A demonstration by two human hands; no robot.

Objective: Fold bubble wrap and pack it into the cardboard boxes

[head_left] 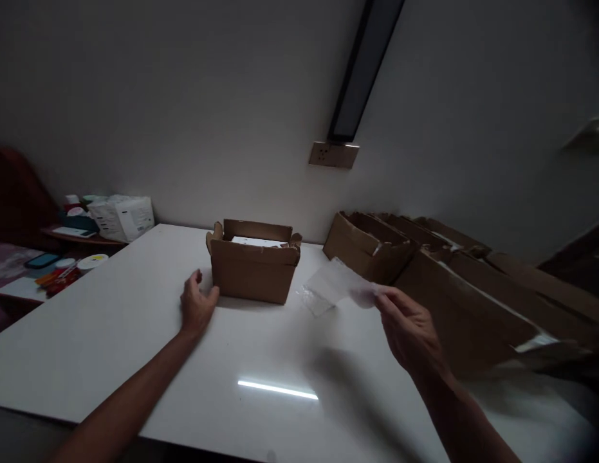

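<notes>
Head view: right grip pinched between thumb and fingers on one end of a clear plastic film; bag or flat sheet, can't tell. Film extends left from the fingertips, over the counter, between the right grip and the small carton. Left grip not holding anything, fingers loosely bent, thumb at the lower left edge of that carton; contact vs. small gap, can't tell. Carton is upright near the wall side of the counter, top open, flaps up, white item inside. Right side: another open carton near the wall, plus a big carton closer in, beyond the right forearm; more brown cardboard behind, edges blurry. Strip-shaped light reflection on the counter in front. Wall: socket plate directly under a dark-framed panel. Far left, off the counter: white pack, phone-like slab, round white-lidded tub, red packet.
</notes>
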